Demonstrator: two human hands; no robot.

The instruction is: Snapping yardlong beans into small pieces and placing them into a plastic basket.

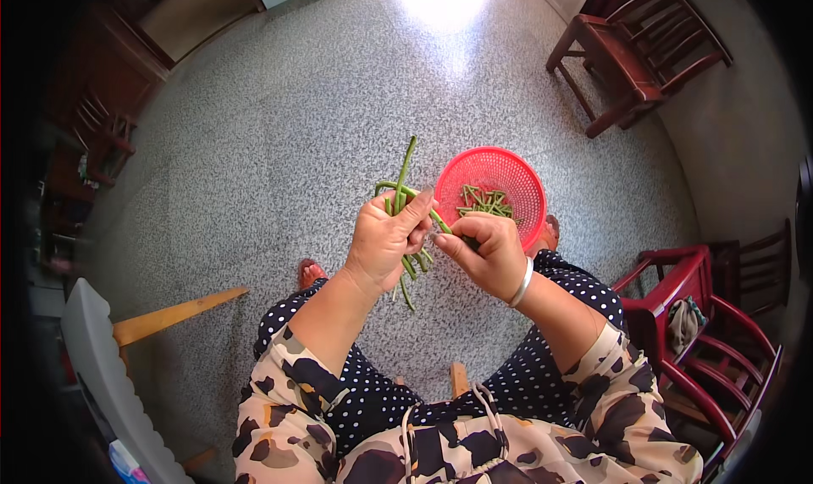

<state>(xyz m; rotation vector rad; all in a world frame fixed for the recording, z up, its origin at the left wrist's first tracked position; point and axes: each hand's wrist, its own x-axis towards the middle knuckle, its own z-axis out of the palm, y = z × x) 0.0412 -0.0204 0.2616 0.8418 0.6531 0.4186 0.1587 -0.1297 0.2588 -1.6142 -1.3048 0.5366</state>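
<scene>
A small bunch of long green beans [407, 166] is gripped in my left hand [389, 233], with stalks sticking out above and below the fist. One bean [439, 221] runs from that bunch across to my right hand [488, 249], whose thumb and fingers pinch its end. A white bangle [522, 283] circles my right wrist. Just beyond the right hand stands a red perforated plastic basket [528, 179], partly hidden by that hand. Short pieces of green bean [486, 199] lie in the bottom of the basket.
Speckled floor [286, 134] spreads around my feet. A dark red wooden armchair [635, 58] stands at the far right. Nearer, another red chair [683, 293] has a cloth [685, 324] on it. At left is a grey-edged table [105, 357] with a wooden leg [181, 315].
</scene>
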